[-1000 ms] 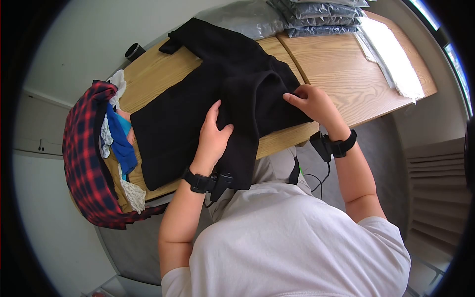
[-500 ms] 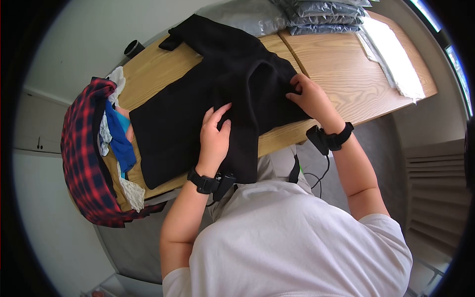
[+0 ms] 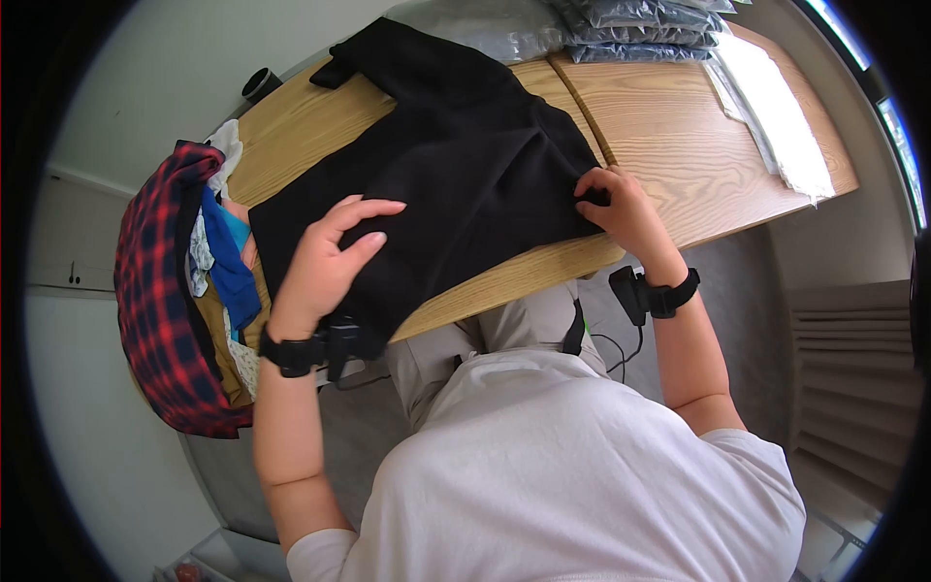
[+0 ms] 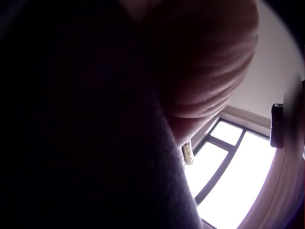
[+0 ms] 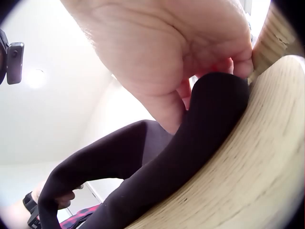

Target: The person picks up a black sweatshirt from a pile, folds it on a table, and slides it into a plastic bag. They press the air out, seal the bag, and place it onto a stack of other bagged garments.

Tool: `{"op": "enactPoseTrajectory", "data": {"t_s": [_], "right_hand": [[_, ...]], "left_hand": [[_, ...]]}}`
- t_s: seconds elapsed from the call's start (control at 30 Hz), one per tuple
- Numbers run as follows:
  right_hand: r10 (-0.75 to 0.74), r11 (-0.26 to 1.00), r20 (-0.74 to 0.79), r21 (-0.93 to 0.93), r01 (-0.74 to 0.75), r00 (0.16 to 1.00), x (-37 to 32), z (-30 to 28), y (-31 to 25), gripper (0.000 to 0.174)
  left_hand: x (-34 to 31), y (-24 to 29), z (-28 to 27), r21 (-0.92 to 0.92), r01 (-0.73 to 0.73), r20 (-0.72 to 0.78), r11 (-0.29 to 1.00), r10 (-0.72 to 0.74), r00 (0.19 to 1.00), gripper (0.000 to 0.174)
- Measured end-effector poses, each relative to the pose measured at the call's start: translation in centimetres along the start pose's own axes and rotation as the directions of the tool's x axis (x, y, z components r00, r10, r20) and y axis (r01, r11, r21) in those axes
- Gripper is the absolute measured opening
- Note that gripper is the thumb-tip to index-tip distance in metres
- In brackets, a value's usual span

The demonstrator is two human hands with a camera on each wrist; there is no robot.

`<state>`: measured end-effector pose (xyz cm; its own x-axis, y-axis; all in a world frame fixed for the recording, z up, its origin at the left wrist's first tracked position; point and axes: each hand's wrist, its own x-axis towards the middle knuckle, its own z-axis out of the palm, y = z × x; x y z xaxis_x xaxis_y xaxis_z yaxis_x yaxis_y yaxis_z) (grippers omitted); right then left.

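Observation:
A black long-sleeved top (image 3: 456, 165) lies spread over the wooden table, one sleeve reaching toward the back wall. My right hand (image 3: 626, 213) grips its right-hand edge; in the right wrist view, the thumb and fingers close on a rounded fold of black cloth (image 5: 209, 109). My left hand (image 3: 330, 257) is over the near left part of the top. Its thumb and index finger stand apart above the cloth. Curled left fingers (image 5: 64, 198) show under a raised arch of the fabric in the right wrist view. Dark cloth (image 4: 95, 133) covers much of the left wrist view.
A red-and-navy plaid cloth container (image 3: 160, 291) at the table's left end holds mixed garments, a blue one (image 3: 231, 262) among them. Stacked bagged clothes (image 3: 640, 39) stand at the back. White sheets (image 3: 776, 116) lie on the right side. A dark cup (image 3: 260, 85) is behind the table.
My left hand has moved left and toward the body, drawing the near sleeve of the top along. The raised fold in the middle has flattened. My right hand has shifted slightly along the right edge.

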<state>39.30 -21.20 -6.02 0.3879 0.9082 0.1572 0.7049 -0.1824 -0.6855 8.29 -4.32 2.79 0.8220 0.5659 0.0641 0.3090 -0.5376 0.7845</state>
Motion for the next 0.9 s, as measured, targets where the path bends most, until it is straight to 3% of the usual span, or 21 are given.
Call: {"op": "enactPoseTrajectory", "data": {"t_s": [0.03,0.1,0.17,0.3,0.37,0.43,0.57,0.7,0.77,0.8,0.9], "right_hand": [[0.038,0.999,-0.026,0.018,-0.037,0.999,0.1,0.0,0.0,0.026],[0.072,0.997,-0.045,0.043,-0.07,0.996,0.1,0.1,-0.2,0.029],[0.131,0.987,-0.086,0.105,-0.121,0.988,0.1,0.2,-0.5,0.033],[0.084,0.994,-0.109,0.083,-0.075,0.99,0.0,0.5,-0.4,0.032],[0.033,0.998,-0.093,0.063,-0.027,0.995,0.1,0.5,-0.2,0.03],[0.047,0.997,-0.073,0.064,-0.042,0.996,0.2,0.5,0.2,0.029],[0.082,0.997,-0.056,-0.002,-0.082,0.995,0.2,0.4,-0.3,0.025],[0.088,0.996,-0.039,0.02,-0.087,0.995,0.2,0.3,-0.3,0.023],[0.069,0.997,-0.031,0.024,-0.068,0.997,0.1,0.5,-0.2,0.022],[0.078,0.996,-0.035,0.038,-0.077,0.996,0.1,0.5,-0.1,0.022],[0.073,0.995,-0.04,0.068,-0.07,0.997,0.2,0.9,0.6,0.021]], "left_hand": [[-0.6,0.4,-2.4,0.056,0.076,0.098,0.996,-0.081,0.992,0.033],[-1.2,-1.7,-5.6,0.105,0.178,0.056,0.978,-0.185,0.981,0.032],[-2.7,-2.7,-6.3,0.552,0.029,-0.146,0.833,0.062,0.987,0.032],[-6.3,-2.1,-3.1,0.503,0.041,-0.002,0.863,-0.046,0.999,0.044],[-7.6,-2.6,-1.7,0.673,0.087,-0.047,0.735,-0.076,0.996,0.06],[-8.4,-4.6,-1.6,0.761,0.107,-0.102,0.64,-0.045,0.994,0.061],[-8.9,-8.0,-2.4,0.782,0.179,-0.137,0.597,-0.116,0.984,0.061],[-8.2,-9.8,-3.6,0.798,0.169,-0.175,0.578,-0.047,0.984,0.052],[-8.2,-9.6,-5.0,0.719,0.13,-0.246,0.683,0.075,0.966,0.042],[-8.0,-7.5,-5.5,0.763,0.11,-0.3,0.637,0.198,0.933,0.035],[-10.2,-4.8,-5.7,0.875,0.075,-0.262,0.479,0.336,0.905,0.034]]}}
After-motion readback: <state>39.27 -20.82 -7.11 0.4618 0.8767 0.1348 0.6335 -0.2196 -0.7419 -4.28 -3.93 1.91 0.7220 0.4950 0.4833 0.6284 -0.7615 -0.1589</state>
